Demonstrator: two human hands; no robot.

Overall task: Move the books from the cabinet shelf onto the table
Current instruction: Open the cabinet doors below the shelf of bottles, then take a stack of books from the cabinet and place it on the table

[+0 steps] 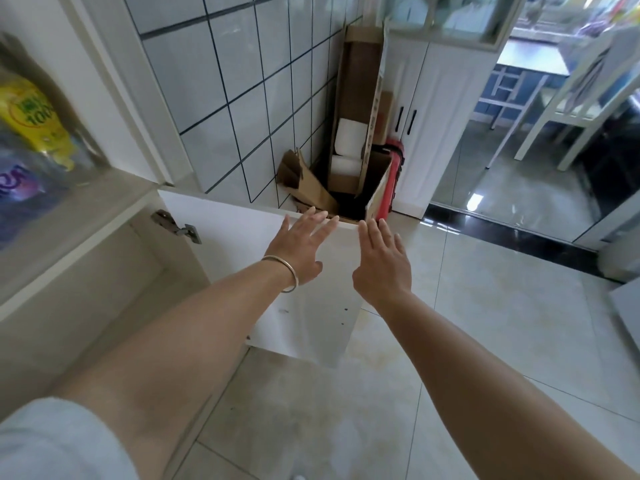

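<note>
My left hand (298, 244), a silver bangle on its wrist, is stretched out flat over the open white cabinet door (235, 233), fingers apart and empty. My right hand (382, 261) is held out beside it, just past the door's free edge, fingers spread and also empty. The white cabinet (86, 271) stands at the left with its lower compartment open and its inside bare where I can see it. No books are in view. A table (530, 58) with a blue frame shows far off at the upper right.
Tall cardboard boxes (360, 109) lean in the tiled corner next to a red case (389, 181). A white two-door cupboard (415, 116) stands behind them. Yellow and purple packets (34, 126) sit on the upper cabinet shelf. A white chair (585, 98) stands beyond a dark threshold.
</note>
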